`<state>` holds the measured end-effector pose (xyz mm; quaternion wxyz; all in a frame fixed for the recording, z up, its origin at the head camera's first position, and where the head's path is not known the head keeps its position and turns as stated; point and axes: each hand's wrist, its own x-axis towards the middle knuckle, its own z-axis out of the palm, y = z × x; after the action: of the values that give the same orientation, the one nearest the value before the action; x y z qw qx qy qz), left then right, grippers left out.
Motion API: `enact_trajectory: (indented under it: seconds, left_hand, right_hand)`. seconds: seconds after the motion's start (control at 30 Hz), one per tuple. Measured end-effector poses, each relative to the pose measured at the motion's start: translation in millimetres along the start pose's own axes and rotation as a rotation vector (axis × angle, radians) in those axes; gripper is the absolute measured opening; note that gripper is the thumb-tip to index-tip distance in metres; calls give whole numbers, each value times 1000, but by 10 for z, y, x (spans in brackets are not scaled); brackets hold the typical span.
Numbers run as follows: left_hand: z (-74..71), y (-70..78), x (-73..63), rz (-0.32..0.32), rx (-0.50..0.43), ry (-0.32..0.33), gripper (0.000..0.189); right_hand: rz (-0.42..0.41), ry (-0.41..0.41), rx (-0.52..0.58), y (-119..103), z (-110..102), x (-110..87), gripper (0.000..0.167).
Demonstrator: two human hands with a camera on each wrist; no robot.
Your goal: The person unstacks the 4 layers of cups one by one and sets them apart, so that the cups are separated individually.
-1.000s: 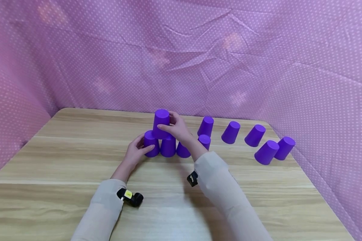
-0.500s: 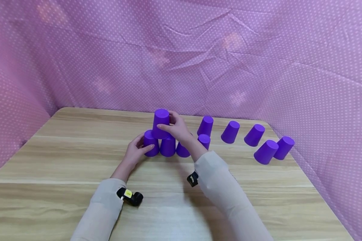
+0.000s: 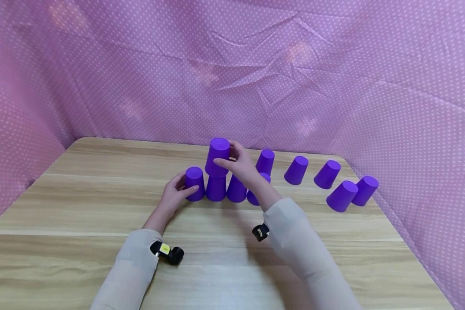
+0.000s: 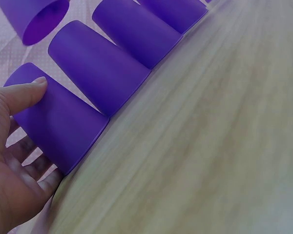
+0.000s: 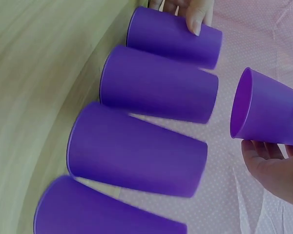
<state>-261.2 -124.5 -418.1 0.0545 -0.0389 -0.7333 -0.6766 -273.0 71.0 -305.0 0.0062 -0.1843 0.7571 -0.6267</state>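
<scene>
Four-in-line style, several purple cups stand upside down side by side on the table. My left hand (image 3: 173, 196) grips the leftmost cup (image 3: 194, 186), thumb on its near side and fingers curled behind it. Raised above the row is another upside-down purple cup (image 3: 218, 156), which my right hand (image 3: 243, 167) holds from its right side. In the right wrist view, a gap shows between this held cup (image 5: 268, 109) and the row's second cup (image 5: 158, 85). The third cup (image 3: 236, 190) stands beside the second, and my right forearm partly hides the fourth cup (image 3: 253, 198).
Behind the row's right end stands one more purple cup (image 3: 265, 160). Farther right are several upside-down cups, among them a front one (image 3: 342, 196). The wooden table (image 3: 81, 202) ends at a pink dotted curtain (image 3: 232, 86) at the back and sides.
My right hand has shifted right with its cup and slightly up, off its earlier place over the first two cups. The left hand stays on the leftmost cup.
</scene>
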Motion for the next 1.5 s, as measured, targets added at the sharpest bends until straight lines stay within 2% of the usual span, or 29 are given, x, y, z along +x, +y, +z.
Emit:
enact_trajectory:
  seconds: [0.1,0.53,0.8,1.03,1.3,1.5]
  left_hand:
    - [-3,6,-6,-5,9,0,63]
    - [-21,17,-15,4,27,-2,65]
    - [-14,23,-14,4,34,-4,64]
    - [-14,21,-20,2,47,0,63]
    - [-17,25,-34,-7,55,-7,64]
    - [-5,23,-40,-5,49,-5,63]
  right_hand:
    - [6,17,-9,-33,-76,-41,54]
    - [-61,62,-20,-136,-433,-205,51]
    - [-34,95,21,-179,-670,-376,53]
    - [-57,155,6,-79,-930,-510,54]
    - [-1,214,-45,38,-1179,-696,58]
    - [-4,284,-103,149,-1369,-857,56]
